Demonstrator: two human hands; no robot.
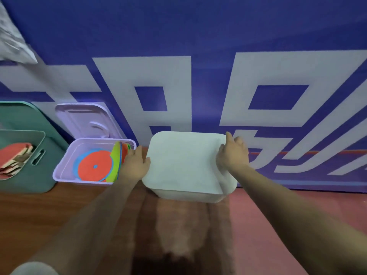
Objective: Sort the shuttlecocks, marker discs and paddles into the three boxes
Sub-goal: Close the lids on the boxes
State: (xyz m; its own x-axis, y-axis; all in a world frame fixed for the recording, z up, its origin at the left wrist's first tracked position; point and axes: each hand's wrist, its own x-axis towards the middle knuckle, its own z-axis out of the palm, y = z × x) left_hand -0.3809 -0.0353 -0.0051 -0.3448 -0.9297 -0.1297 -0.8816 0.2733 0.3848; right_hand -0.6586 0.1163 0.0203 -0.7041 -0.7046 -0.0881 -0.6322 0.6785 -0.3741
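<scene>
- Both hands are on the white lid [184, 161]. The left hand [137, 162] clasps its left edge with the thumb on top. The right hand [233, 154] grips the far right edge, fingers curled over it.
- The lid lies over the white box [190, 196], on the floor between the forearms and just right of the lavender box [65, 165].
- Step, as judged: lidding the third box. Marker discs [95, 166] lie in the lavender box and paddles [14, 157] in the green box [29, 175]. No shuttlecocks show, so they are probably under the lid.
- The lid faces up, near level and close to square. Its longer axis seems to run left to right.
- It sits skewed left: the box's near right corner shows beyond it.
- Next move calls for sliding the lid right, squaring the corners and pressing the edges down evenly.
</scene>
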